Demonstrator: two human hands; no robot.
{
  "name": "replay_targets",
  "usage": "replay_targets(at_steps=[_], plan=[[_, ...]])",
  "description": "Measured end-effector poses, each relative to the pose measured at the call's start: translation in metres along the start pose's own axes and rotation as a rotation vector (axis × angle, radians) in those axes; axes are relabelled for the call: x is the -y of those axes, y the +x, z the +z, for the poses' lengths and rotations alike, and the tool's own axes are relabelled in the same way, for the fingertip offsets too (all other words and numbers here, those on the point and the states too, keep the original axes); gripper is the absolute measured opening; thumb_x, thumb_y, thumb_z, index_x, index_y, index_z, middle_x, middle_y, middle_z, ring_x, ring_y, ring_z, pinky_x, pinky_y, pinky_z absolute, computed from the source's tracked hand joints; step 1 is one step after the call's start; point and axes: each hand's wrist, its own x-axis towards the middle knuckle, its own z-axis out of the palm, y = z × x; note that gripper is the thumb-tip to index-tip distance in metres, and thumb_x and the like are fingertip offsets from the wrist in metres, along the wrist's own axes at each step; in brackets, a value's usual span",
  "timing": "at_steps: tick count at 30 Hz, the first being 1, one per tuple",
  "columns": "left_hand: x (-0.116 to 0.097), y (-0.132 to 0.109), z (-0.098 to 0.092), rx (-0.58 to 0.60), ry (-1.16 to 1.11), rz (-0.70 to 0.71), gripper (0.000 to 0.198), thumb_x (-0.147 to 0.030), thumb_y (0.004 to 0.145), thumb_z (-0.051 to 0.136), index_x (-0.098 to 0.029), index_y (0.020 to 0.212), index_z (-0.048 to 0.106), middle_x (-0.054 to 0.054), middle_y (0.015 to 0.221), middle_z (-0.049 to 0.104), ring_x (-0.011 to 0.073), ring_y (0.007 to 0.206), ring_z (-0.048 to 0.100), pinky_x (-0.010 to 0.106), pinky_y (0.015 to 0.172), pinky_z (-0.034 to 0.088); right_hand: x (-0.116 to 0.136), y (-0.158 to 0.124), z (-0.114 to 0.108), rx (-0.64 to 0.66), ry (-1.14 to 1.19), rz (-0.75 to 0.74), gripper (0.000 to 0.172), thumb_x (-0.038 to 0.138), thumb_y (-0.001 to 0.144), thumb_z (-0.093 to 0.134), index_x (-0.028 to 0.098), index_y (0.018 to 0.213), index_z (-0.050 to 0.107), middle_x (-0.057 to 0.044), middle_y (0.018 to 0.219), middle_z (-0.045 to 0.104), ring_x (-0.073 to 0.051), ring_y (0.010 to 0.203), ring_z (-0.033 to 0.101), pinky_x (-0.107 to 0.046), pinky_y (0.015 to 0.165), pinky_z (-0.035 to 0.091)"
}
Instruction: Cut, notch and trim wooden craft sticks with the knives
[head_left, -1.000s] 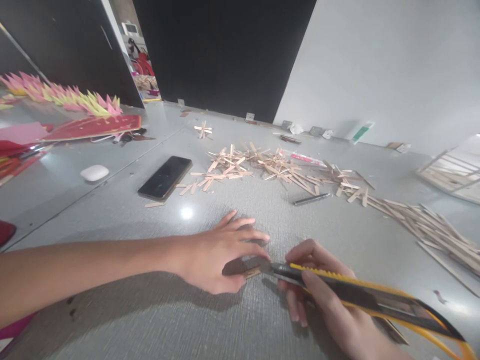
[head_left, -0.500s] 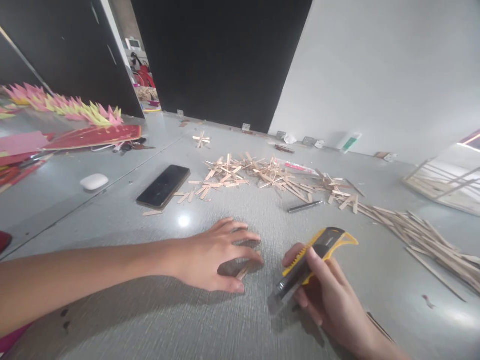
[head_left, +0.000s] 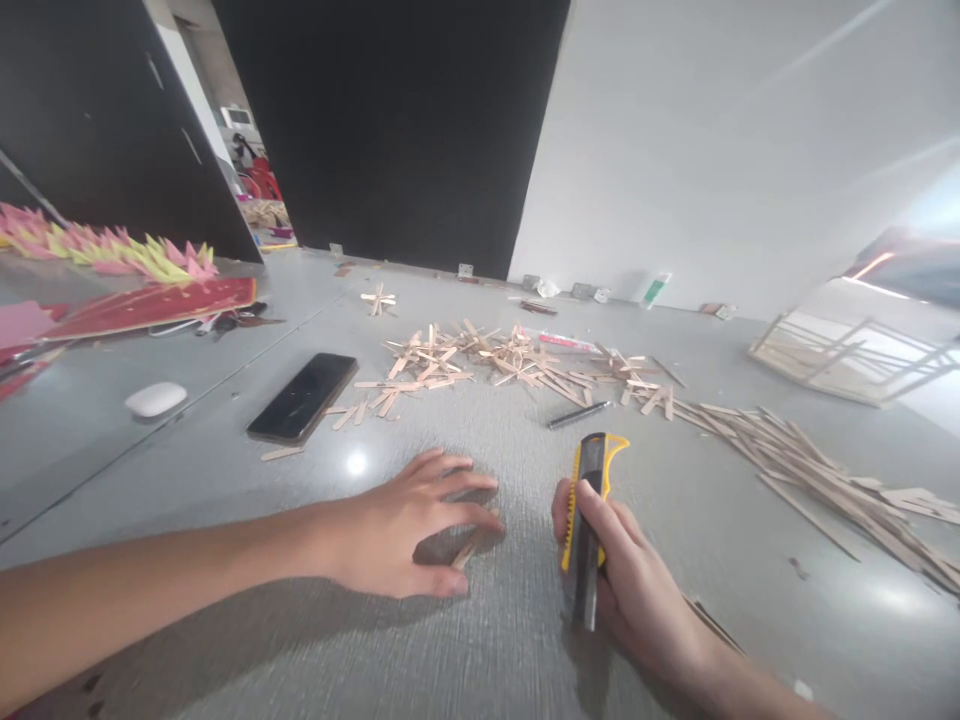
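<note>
My left hand [head_left: 409, 530] rests on the grey floor [head_left: 480, 650], fingers spread and arched over a small wooden stick piece [head_left: 466, 551] that it pins down. My right hand [head_left: 637, 590] is wrapped around a yellow and black utility knife [head_left: 587, 520], held upright off the stick, its blade end pointing towards me. The two hands lie side by side, a short gap between them.
A black phone [head_left: 304, 397] and a white earbud case [head_left: 156, 399] lie to the left. Piles of wooden sticks [head_left: 517, 360] and long strips [head_left: 810, 460] spread beyond the hands. A black pen [head_left: 579, 414] lies ahead. Pink and yellow paper shapes [head_left: 112, 258] sit far left; a stick frame [head_left: 847, 355] far right.
The knife has left the stick: my right hand lifted it, swung it upright and drew it right. My left hand stays over the stick piece. The view shifted rightward.
</note>
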Motion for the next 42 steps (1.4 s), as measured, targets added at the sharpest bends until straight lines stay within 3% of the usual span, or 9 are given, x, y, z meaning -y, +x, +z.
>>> replay_targets(at_steps=[4,9,16,22,26,33,37,40,42], plan=[[0.003,0.0,0.002,-0.034,-0.005,0.026,0.054,-0.042,0.091,0.073,-0.036,0.142,0.057,0.006,0.163,0.043,0.0383,0.153,0.03,0.065,0.122,0.027,0.002,-0.001,0.003,-0.013,-0.013,0.069,0.066,0.086,0.076,0.065,0.025,0.097,0.055,0.013,0.056,0.026,-0.008,0.043,0.021,-0.019,0.038,0.019],[0.003,0.002,0.001,-0.029,0.004,0.025,0.055,-0.042,0.091,0.074,-0.037,0.143,0.056,0.006,0.162,0.043,0.0389,0.153,0.028,0.066,0.122,0.027,-0.001,-0.003,-0.003,-0.011,-0.047,0.032,0.065,0.085,0.073,0.07,0.022,0.08,0.053,0.006,0.066,0.044,-0.011,0.057,0.042,-0.022,0.051,0.038],[0.001,0.002,-0.001,0.006,0.014,-0.006,0.056,-0.044,0.091,0.074,-0.036,0.144,0.055,0.007,0.164,0.042,0.0391,0.154,0.028,0.069,0.122,0.025,-0.001,-0.003,-0.005,0.027,-0.095,-0.046,0.066,0.086,0.082,0.059,0.021,0.073,0.056,0.004,0.066,0.047,-0.012,0.058,0.042,-0.024,0.054,0.04],[0.004,0.004,-0.008,0.09,0.025,0.0,0.061,-0.061,0.093,0.067,-0.039,0.149,0.054,0.007,0.166,0.037,0.0423,0.154,0.025,0.071,0.119,0.028,0.002,0.001,0.003,0.065,-0.044,-0.08,0.065,0.086,0.085,0.053,0.021,0.083,0.054,0.009,0.062,0.037,-0.009,0.051,0.037,-0.02,0.046,0.032],[0.005,0.005,-0.006,0.095,0.02,-0.029,0.074,-0.067,0.087,0.072,-0.044,0.152,0.049,0.006,0.167,0.035,0.0447,0.155,0.022,0.074,0.12,0.02,0.003,-0.001,0.002,0.159,-0.114,-0.143,0.059,0.077,0.081,0.07,0.022,0.082,0.049,0.009,0.054,0.047,-0.007,0.043,0.038,-0.019,0.041,0.025],[0.001,0.006,-0.001,0.126,0.001,-0.026,0.083,-0.074,0.081,0.072,-0.047,0.154,0.044,0.002,0.171,0.028,0.0469,0.157,0.014,0.078,0.119,0.005,0.001,-0.011,-0.006,0.365,-0.31,-0.159,0.049,0.069,0.095,0.058,0.02,0.097,0.059,0.001,0.066,0.063,-0.009,0.046,0.052,-0.021,0.045,0.039],[0.002,0.006,0.003,0.095,-0.011,-0.016,0.082,-0.074,0.079,0.074,-0.045,0.151,0.049,0.003,0.169,0.032,0.0472,0.156,0.016,0.078,0.119,0.007,0.005,-0.015,-0.008,0.305,-0.583,-0.339,0.034,0.054,0.092,0.069,0.022,0.087,0.063,0.0,0.074,0.064,-0.014,0.064,0.061,-0.027,0.061,0.05],[0.001,0.005,0.006,0.066,-0.024,-0.003,0.086,-0.076,0.077,0.076,-0.043,0.152,0.049,0.004,0.168,0.034,0.048,0.156,0.016,0.079,0.119,0.005,0.007,-0.017,-0.007,0.387,-0.507,-0.236,0.04,0.058,0.103,0.049,0.022,0.111,0.065,-0.001,0.073,0.069,-0.014,0.059,0.064,-0.026,0.056,0.053],[0.001,0.005,0.008,0.059,-0.03,0.006,0.087,-0.077,0.076,0.075,-0.042,0.151,0.049,0.005,0.169,0.031,0.0498,0.156,0.013,0.08,0.118,0.002,0.008,-0.017,-0.006,0.418,-0.519,-0.193,0.039,0.058,0.102,0.053,0.023,0.111,0.068,-0.001,0.069,0.07,-0.014,0.057,0.065,-0.025,0.053,0.052]])
